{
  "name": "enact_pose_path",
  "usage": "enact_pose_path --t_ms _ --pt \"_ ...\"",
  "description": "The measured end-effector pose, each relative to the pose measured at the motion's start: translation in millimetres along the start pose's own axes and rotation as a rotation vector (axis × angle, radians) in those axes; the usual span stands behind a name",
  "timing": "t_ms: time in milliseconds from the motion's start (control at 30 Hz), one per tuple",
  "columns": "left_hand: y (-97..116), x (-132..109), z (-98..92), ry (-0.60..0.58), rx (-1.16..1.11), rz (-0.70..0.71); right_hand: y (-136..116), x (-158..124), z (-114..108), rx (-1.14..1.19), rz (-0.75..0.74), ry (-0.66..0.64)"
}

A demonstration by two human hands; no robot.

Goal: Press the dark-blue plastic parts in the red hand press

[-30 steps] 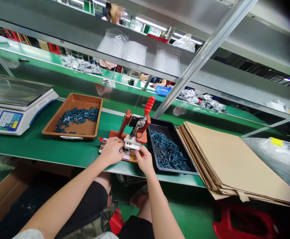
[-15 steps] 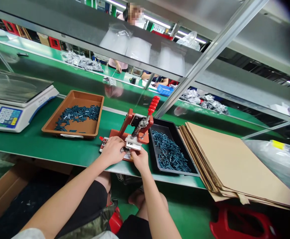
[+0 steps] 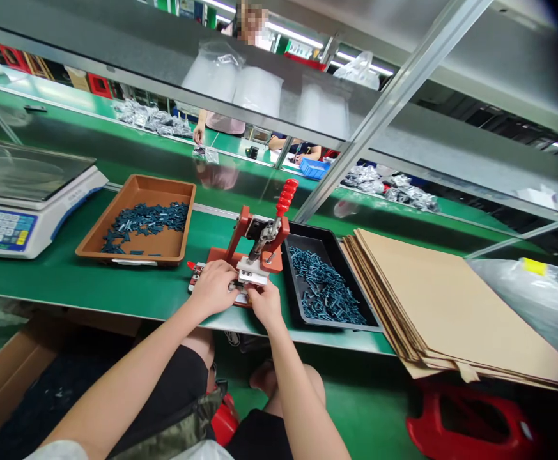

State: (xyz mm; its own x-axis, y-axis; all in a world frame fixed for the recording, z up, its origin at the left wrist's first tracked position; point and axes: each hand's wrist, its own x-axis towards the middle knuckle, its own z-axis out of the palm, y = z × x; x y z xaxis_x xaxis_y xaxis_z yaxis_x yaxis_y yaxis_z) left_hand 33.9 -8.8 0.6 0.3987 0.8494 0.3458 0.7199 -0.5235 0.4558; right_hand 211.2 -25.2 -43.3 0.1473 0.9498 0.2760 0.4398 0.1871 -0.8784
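Observation:
A red toggle-clamp press with a ribbed red handle stands at the bench's front edge, its handle upright. My left hand lies at the left of its base, fingers curled in under the white pressing block. Close by on the right, my right hand is closed, thumb and fingertips pinched at the front of the same spot. Whatever small piece is between the fingertips is too small and covered to make out. A metal fixture with a red tip shows beyond my left hand.
Left of the press are a brown tray of small dark-blue parts and a weighing scale. On the right stand a black tray of blue pieces and stacked cardboard sheets. A shelf crosses above; people sit beyond.
My hands stay at the press with barely any shift between them. The whole view has moved slightly. Across the bench, a co-worker's hand has moved left to a silvery bag.

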Motion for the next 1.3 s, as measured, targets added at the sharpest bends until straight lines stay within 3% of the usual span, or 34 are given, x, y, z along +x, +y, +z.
enact_pose_path --t_ms 233,467,533,600,667,733,833,900,1000,1100,1200,1300 --pt "0.0 0.3 -1.8 -0.003 0.000 -0.001 -5.4 -1.9 0.5 -0.152 -0.196 0.009" --pt "2.0 -5.2 -6.3 0.002 0.004 0.066 -12.0 -2.1 -1.4 -0.185 -0.213 -0.019" --pt "-2.5 -13.3 -14.3 0.084 0.003 0.112 -13.7 -1.3 -1.7 -0.185 -0.222 -0.021" --pt "-13.3 -19.7 -26.6 0.264 0.008 0.099 -15.4 -0.5 -1.7 -0.180 -0.234 -0.021" --pt "-27.5 -18.0 -39.5 0.446 -0.023 0.000 -17.2 0.3 -1.6 -0.163 -0.245 -0.023" --pt "-37.7 -6.6 -46.2 0.516 -0.146 -0.122 -18.7 1.1 -1.5 -0.128 -0.263 -0.023" --pt "-34.2 16.0 -37.2 0.403 -0.346 -0.173 -20.0 2.7 -2.1 -0.069 -0.271 -0.014" --pt "-22.1 24.6 -23.9 0.282 -0.317 -0.129 -19.4 4.5 -3.4 -0.035 -0.249 -0.027" --pt "-8.6 24.7 -9.9 0.161 -0.185 -0.101 -15.6 9.5 -6.9 0.022 -0.126 -0.064" --pt "-12.4 20.7 -9.4 0.104 -0.248 -0.105 -11.4 17.1 -10.7 0.062 0.023 -0.106" --pt "-20.2 25.7 -17.6 0.121 -0.430 -0.166 -11.4 24.3 -12.0 0.138 0.050 -0.179" --pt "-10.0 48.1 -34.7 0.312 -0.496 -0.201 -17.6 26.8 -12.6 0.216 0.033 -0.198"
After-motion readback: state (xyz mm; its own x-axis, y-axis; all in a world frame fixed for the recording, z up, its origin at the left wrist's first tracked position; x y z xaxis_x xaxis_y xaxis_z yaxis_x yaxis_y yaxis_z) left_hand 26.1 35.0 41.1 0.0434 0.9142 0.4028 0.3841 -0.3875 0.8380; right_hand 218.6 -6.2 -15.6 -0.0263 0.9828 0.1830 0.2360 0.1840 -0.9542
